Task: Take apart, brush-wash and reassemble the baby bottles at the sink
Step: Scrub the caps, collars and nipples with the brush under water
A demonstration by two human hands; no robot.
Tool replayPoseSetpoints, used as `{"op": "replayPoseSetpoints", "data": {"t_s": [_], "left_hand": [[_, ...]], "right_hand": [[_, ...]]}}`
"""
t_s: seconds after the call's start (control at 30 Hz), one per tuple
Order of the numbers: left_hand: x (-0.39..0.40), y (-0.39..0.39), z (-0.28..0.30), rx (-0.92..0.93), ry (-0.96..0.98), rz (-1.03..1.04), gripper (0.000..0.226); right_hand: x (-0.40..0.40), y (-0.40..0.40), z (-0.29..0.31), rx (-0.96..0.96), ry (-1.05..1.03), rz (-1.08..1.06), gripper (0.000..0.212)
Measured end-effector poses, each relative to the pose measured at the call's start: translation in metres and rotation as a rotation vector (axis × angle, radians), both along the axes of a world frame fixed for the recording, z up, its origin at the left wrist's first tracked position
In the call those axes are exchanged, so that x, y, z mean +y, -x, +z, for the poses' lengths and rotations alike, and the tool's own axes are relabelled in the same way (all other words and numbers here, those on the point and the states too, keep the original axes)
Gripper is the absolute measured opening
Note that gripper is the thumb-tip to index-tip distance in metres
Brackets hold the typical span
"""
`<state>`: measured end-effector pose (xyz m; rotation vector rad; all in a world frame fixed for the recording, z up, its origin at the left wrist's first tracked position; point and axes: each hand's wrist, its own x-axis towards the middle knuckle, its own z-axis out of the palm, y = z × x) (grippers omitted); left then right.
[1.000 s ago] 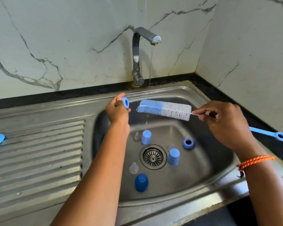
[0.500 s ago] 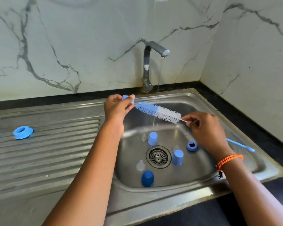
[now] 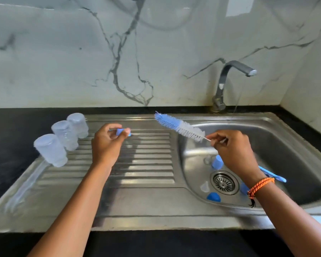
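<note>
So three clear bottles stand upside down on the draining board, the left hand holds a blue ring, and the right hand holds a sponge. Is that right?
Not quite. The head view shows the right hand holding a bottle brush with blue and white bristles, not a sponge. The rest stands: three clear bottles upside down on the draining board, and the left hand holding a blue ring.
</note>
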<state>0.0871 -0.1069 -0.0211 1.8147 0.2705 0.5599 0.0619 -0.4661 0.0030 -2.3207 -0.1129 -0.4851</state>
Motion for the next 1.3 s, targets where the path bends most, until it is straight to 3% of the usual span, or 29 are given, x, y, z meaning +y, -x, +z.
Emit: {"op": "replayPoseSetpoints", "data": {"t_s": [0.2, 0.43, 0.63, 0.73, 0.8, 1.03, 1.3], "left_hand": [[0.055, 0.012, -0.017, 0.248, -0.387, 0.233, 0.025], [0.045, 0.01, -0.012, 0.316, -0.532, 0.297, 0.028], [0.018, 0.019, 0.017, 0.045, -0.622, 0.343, 0.024], [-0.016, 0.015, 0.034, -0.054, -0.617, 0.208, 0.007], [-0.043, 0.006, 0.04, -0.062, -0.55, 0.08, 0.012], [-0.156, -0.026, 0.032, 0.014, -0.345, -0.289, 0.01], [-0.267, -0.063, -0.018, 0.183, -0.348, -0.588, 0.018]], "right_hand": [[0.033, 0.002, -0.002, 0.008, -0.019, 0.031, 0.022], [0.035, 0.006, -0.005, 0.006, -0.009, 0.029, 0.021], [0.019, 0.003, -0.003, 0.039, -0.072, -0.004, 0.023], [0.008, -0.002, 0.0, 0.058, -0.109, -0.042, 0.017], [-0.003, -0.003, 0.002, 0.069, -0.125, -0.067, 0.012], [-0.074, -0.003, 0.012, 0.126, -0.004, -0.124, 0.005], [-0.143, 0.0, -0.002, 0.186, 0.029, -0.288, 0.009]]}}
